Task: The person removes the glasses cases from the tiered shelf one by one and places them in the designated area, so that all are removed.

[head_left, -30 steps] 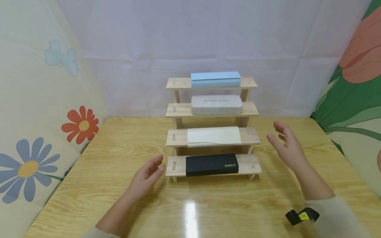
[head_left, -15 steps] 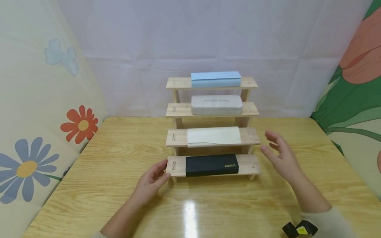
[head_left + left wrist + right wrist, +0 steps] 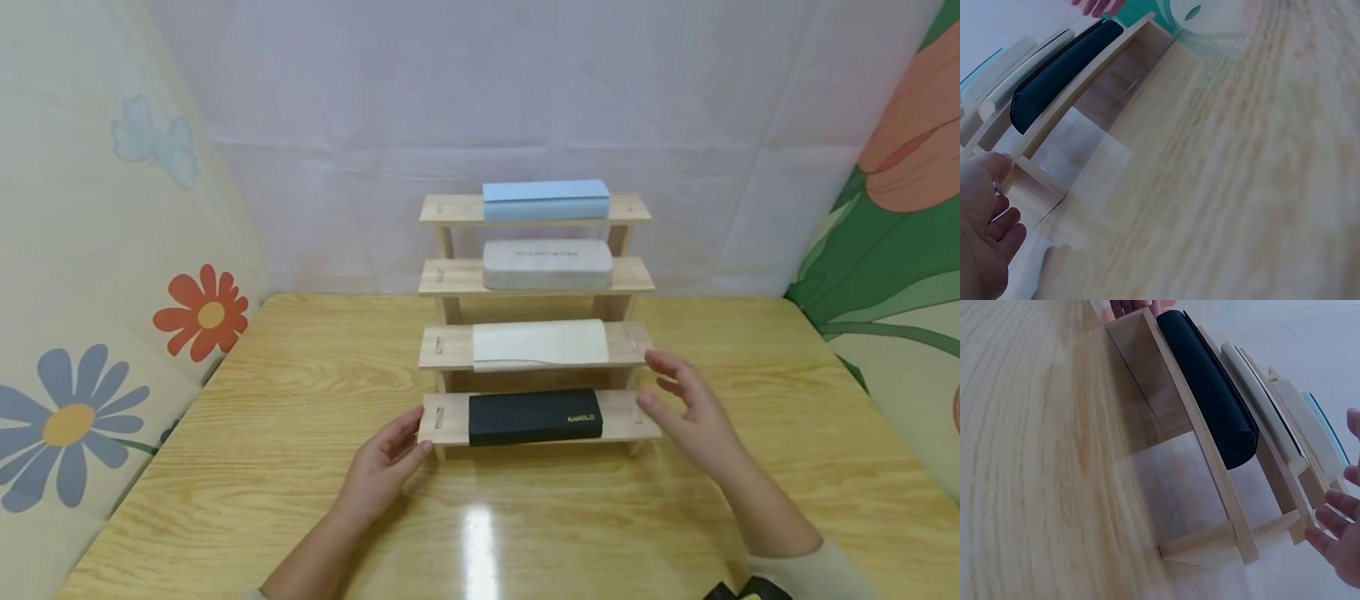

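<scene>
A wooden tiered display stand (image 3: 450,429) carries one glasses case on each shelf. On the lowest lies a black glasses case (image 3: 534,417) with gold lettering, and above it a cream glasses case (image 3: 538,343). A light grey glasses case (image 3: 547,265) and a light blue glasses case (image 3: 546,200) occupy the two upper shelves. My left hand (image 3: 378,471) grips the left end of the lowest shelf, thumb at its front edge; the left wrist view shows the thumb (image 3: 991,164) at the shelf's corner. My right hand (image 3: 693,417), fingers spread and relaxed, hovers beside the right ends of the lower two shelves.
The stand rests on a wood-grain table (image 3: 262,433). Behind it hangs a white cloth backdrop (image 3: 337,125). Flower-printed panels flank the table, the left panel (image 3: 82,275) and the right panel (image 3: 900,275). A dark strap (image 3: 750,588) sits at my right sleeve.
My left hand has moved right and taken hold of the lowest shelf's left end. My right hand has moved left and down, close to the stand's right side. The cases keep their places.
</scene>
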Available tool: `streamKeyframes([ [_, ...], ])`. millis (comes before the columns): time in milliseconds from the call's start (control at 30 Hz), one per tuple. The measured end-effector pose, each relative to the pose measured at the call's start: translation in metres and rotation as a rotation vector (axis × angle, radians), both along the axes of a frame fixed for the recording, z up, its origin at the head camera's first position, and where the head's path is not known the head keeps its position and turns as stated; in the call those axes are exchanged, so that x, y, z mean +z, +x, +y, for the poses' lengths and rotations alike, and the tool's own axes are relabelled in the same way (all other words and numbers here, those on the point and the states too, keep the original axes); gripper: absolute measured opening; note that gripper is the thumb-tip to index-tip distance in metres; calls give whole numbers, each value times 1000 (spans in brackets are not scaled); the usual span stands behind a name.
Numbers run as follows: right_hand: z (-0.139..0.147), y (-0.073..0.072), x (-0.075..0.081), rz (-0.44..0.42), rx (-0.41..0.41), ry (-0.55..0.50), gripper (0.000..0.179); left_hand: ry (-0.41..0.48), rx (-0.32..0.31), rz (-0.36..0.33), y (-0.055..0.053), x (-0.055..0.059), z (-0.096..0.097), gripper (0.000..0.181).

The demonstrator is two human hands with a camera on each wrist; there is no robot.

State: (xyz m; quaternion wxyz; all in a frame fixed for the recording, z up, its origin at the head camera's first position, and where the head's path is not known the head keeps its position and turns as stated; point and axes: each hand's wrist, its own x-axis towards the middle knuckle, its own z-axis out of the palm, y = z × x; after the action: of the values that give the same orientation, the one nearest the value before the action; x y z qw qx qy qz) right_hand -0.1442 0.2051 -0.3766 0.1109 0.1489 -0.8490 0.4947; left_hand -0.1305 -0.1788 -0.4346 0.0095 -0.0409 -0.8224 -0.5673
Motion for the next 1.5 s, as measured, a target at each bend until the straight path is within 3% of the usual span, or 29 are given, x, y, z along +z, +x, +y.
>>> streamKeyframes([
  [300,-8,2,-8,-9,75,11,48,-19,21,19,-2,-2,0,48],
  [767,-21,-4,-18,-97,176,76,51,-31,21,10,-1,-4,-1,48],
  [967,-28,-13,-24,-37,229,96,47,-30,18,16,-1,-5,-1,48],
  [1133,-36,-19,-26,-10,215,174,50,-34,20,18,-1,-5,-2,48],
  [1500,-49,-27,-29,-32,229,241,53,-34,23,21,-1,-5,-1,47],
])
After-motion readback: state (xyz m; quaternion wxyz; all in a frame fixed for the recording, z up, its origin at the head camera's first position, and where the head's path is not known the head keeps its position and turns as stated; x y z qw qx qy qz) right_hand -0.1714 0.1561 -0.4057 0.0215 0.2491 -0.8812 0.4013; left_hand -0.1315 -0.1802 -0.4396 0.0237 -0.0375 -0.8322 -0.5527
